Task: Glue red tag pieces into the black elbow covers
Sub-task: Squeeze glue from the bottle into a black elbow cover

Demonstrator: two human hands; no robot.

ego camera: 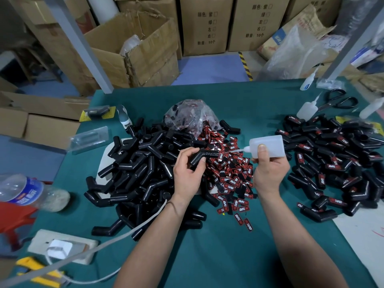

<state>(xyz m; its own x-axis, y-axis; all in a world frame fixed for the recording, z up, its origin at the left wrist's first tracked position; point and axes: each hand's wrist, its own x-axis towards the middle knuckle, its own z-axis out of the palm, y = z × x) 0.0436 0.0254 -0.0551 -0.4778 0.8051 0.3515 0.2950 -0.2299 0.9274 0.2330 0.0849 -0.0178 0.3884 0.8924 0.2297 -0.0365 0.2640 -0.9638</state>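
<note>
My left hand grips a black elbow cover above the table's middle. My right hand holds a translucent glue bottle tilted left, its thin nozzle reaching the cover's upper arm. A heap of red-and-black tag pieces lies between and below my hands. A big pile of plain black elbow covers sits to the left. On the right lies a pile of covers with red tags on them.
A clear bag of tags stands behind the heap. Scissors and spare glue bottles lie far right. A water bottle, power strip with white cable, and yellow tool sit at the left. Cardboard boxes stand beyond the green table.
</note>
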